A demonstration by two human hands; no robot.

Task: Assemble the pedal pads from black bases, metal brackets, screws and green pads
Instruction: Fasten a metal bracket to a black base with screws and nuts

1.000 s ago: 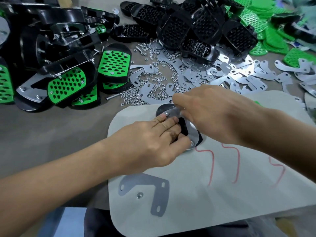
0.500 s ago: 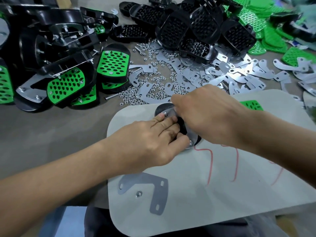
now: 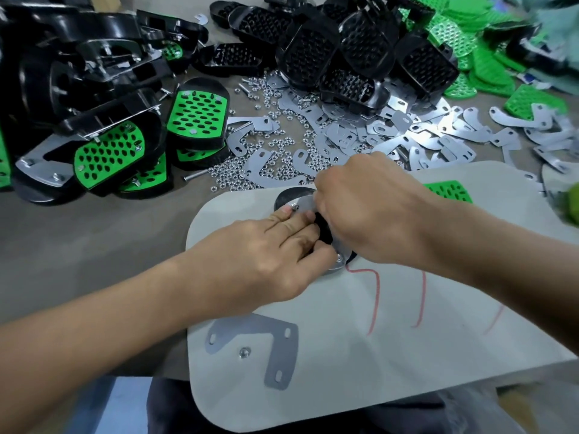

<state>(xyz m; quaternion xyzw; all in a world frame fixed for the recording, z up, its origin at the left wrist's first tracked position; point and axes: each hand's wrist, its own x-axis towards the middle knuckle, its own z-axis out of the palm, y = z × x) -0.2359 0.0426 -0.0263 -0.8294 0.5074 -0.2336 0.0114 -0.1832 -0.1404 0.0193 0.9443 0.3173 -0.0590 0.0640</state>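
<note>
A black pedal base [image 3: 289, 195] lies upside down on the white board [image 3: 407, 355], with a metal bracket [image 3: 303, 204] laid on it. A screw shows at the bracket's near end [image 3: 339, 259]. My left hand [image 3: 269, 249] presses straight fingers flat on the bracket and base. My right hand [image 3: 372, 211] curls over the base's right side and far end; its fingertips are hidden. A loose green pad [image 3: 448, 191] lies on the board behind my right wrist.
A spare bracket [image 3: 279, 349] and a nut [image 3: 244, 352] lie on the board's near left. Finished green pedals [image 3: 197, 115] are stacked at left. Black bases [image 3: 344, 57], loose brackets [image 3: 438, 136], nuts [image 3: 282, 158] and green pads [image 3: 463, 42] crowd the far table.
Both hands stay on the same pedal base. My right hand has shifted slightly left, uncovering the green pad behind it.
</note>
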